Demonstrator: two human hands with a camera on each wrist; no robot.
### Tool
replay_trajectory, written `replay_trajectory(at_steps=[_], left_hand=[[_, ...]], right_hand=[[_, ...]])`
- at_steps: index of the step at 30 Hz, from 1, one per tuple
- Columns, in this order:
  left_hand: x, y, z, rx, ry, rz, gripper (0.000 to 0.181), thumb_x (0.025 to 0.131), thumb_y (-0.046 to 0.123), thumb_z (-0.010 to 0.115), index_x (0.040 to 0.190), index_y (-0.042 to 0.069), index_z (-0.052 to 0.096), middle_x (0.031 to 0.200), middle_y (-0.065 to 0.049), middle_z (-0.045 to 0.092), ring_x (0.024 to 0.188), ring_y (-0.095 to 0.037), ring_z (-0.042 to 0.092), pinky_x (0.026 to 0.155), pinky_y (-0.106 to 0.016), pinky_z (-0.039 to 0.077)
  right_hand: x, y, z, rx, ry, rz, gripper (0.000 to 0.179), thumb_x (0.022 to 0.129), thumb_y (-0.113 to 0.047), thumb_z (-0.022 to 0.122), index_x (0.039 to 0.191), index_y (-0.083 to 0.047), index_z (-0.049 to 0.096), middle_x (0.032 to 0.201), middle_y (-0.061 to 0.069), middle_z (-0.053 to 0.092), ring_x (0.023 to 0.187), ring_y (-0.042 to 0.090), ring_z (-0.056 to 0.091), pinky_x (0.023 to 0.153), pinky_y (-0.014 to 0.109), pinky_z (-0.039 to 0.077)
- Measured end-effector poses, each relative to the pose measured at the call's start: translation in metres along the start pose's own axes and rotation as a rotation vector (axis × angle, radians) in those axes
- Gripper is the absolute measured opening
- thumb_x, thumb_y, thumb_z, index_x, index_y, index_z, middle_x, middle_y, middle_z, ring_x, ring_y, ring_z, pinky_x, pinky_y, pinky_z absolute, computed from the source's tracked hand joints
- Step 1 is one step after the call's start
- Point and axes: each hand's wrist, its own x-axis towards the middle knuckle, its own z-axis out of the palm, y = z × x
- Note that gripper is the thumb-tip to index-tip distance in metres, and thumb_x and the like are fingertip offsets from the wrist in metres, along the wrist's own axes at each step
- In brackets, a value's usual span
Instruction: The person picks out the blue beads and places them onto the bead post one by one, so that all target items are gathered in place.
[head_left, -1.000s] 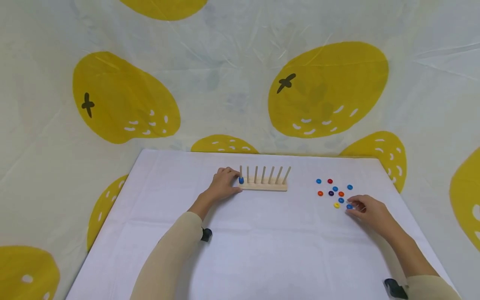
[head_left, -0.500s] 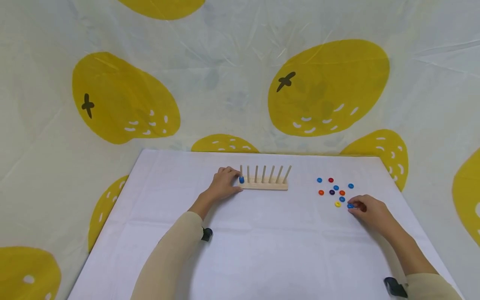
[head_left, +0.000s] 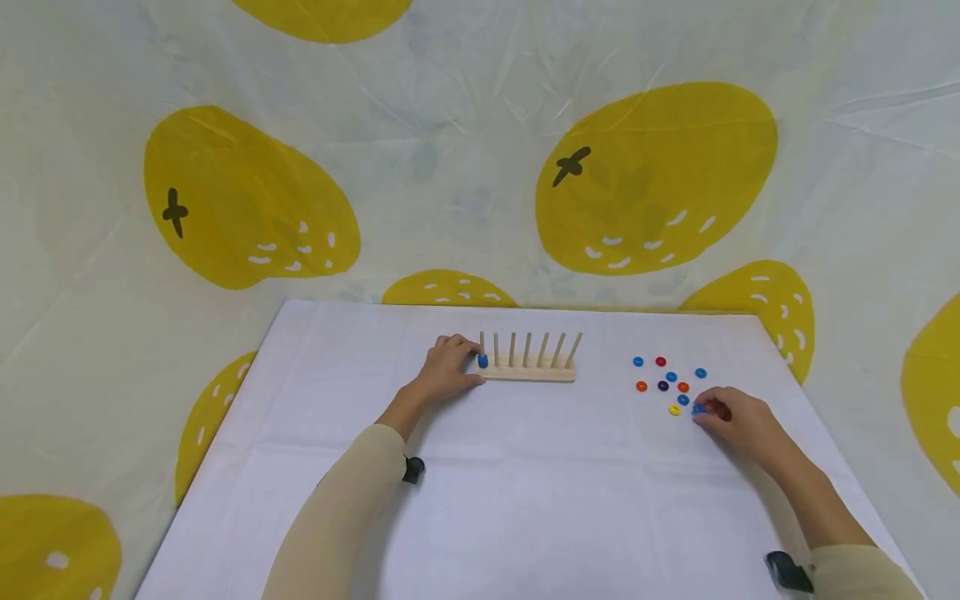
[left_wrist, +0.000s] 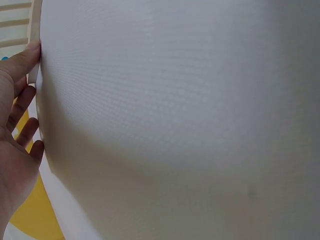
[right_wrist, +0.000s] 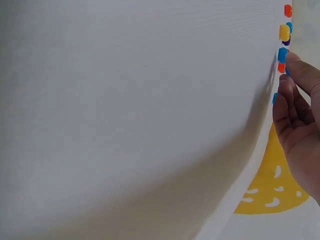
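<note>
My left hand (head_left: 447, 367) grips the left end of a wooden peg stand (head_left: 532, 375), thumb on its front side. The stand carries a row of several upright pegs, and blue beads (head_left: 482, 361) sit low on the leftmost one. In the left wrist view the thumb of that hand (left_wrist: 17, 75) presses the stand's edge (left_wrist: 34, 30). Over at the right, my right hand (head_left: 738, 422) pinches a blue bead (head_left: 699, 409) between thumb and fingertips, at the near side of a loose group of beads. The right wrist view shows this hand (right_wrist: 300, 115) beside the beads, its grip partly hidden.
Around the right hand lie several ring-shaped beads: a yellow one (head_left: 674, 410), a dark purple one (head_left: 663, 386), a red one (head_left: 661, 362), orange and blue ones. A white cloth (head_left: 525, 500) covers the table, with a lemon-patterned curtain (head_left: 450, 192) behind.
The right fingers have closed on the blue bead and come up very slightly with it. My left hand and the peg stand have stayed in place.
</note>
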Motion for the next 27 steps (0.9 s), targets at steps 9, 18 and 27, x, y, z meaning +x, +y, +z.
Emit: replay_trajectory(at_steps=[9, 18, 27], left_hand=[[0.0, -0.001, 0.0, -0.011, 0.0, 0.004, 0.054, 0.089, 0.038, 0.082, 0.135, 0.015, 0.065, 0.138, -0.007, 0.06, 0.138, -0.033, 0.044, 0.115, -0.052, 0.037], [0.001, -0.003, 0.001, -0.015, 0.003, 0.009, 0.054, 0.089, 0.038, 0.082, 0.135, 0.014, 0.065, 0.137, -0.006, 0.06, 0.137, -0.033, 0.044, 0.114, -0.052, 0.038], [0.001, -0.001, 0.0, -0.015, -0.007, -0.011, 0.055, 0.09, 0.038, 0.081, 0.136, 0.014, 0.064, 0.139, -0.006, 0.059, 0.138, -0.032, 0.044, 0.115, -0.052, 0.038]], right_hand=[[0.01, -0.025, -0.013, -0.005, 0.071, -0.103, 0.029, 0.09, -0.015, 0.081, 0.114, -0.004, 0.069, 0.094, 0.005, 0.067, 0.088, 0.023, 0.056, 0.069, 0.013, 0.047], [0.03, -0.059, -0.024, 0.012, 0.068, -0.157, 0.029, 0.093, -0.015, 0.078, 0.119, -0.007, 0.068, 0.099, 0.006, 0.069, 0.089, 0.022, 0.058, 0.072, 0.014, 0.049], [0.054, -0.099, -0.029, 0.024, 0.068, -0.211, 0.027, 0.095, -0.017, 0.076, 0.119, -0.008, 0.069, 0.1, 0.006, 0.068, 0.09, 0.022, 0.059, 0.075, 0.017, 0.05]])
